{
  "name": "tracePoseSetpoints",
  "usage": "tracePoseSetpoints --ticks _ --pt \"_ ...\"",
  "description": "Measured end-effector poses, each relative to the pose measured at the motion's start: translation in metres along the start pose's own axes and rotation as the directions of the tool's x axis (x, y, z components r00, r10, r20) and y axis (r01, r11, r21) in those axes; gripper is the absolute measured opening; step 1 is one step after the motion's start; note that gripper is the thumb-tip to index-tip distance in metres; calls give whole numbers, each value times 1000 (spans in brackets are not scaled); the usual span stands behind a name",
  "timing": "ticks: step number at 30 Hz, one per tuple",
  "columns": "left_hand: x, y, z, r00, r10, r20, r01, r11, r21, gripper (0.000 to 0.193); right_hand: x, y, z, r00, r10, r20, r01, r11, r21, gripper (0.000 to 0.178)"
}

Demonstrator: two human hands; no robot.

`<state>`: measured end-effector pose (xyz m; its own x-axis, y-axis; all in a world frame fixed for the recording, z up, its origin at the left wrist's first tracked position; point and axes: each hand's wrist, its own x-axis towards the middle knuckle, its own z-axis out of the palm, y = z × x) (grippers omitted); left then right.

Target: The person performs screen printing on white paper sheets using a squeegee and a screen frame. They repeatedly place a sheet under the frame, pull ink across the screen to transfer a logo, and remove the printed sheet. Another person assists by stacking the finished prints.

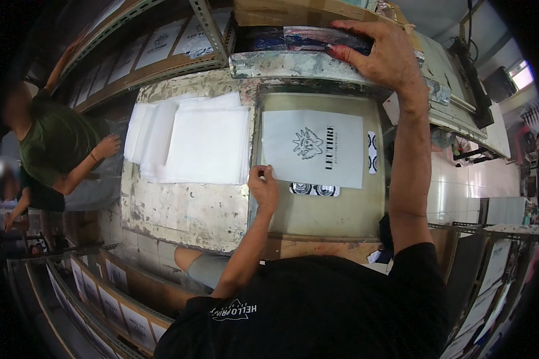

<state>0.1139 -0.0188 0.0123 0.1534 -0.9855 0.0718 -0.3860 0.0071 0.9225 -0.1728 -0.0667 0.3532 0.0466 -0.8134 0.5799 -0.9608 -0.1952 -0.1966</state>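
Note:
A white printed sheet (347,143) with a black emblem and lettering lies on the greenish flat bed of a framed printing station (323,218). At the sheet's near left corner, the fingers of my left hand (262,184) are closed in a pinch on its edge. Farther off, my right hand (383,57) reaches over the back of the station. Its thumb and fingers, stained dark red, close around an ink-smeared bar (308,39) with a shiny, clear surface. A paint-spattered frame edge (293,64) runs just in front of that bar.
A stack of blank white sheets (206,143) lies on the worn table (185,209) to the left. Printed strips (314,190) show beside the sheet. Shelves (156,60) stand at far left, racks (114,287) behind me. A person in a green shirt (66,137) stands left.

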Motion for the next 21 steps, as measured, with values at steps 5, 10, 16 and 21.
tracePoseSetpoints --ticks 5,10,16,21 --pt "38 14 -67 975 19 -220 -57 984 -167 13 1 -2 0 998 -57 -41 56 998 -6 43" --pt "80 -26 -167 884 70 -462 -131 986 -101 11 1 -5 -5 1000 17 -17 -17 1000 12 44" --pt "93 -61 -286 683 67 -727 35 992 124 17 -3 2 2 999 42 -2 -42 998 56 43" --pt "93 -111 -357 583 81 -809 151 967 205 25 -3 -1 1 996 82 33 -83 995 55 45"
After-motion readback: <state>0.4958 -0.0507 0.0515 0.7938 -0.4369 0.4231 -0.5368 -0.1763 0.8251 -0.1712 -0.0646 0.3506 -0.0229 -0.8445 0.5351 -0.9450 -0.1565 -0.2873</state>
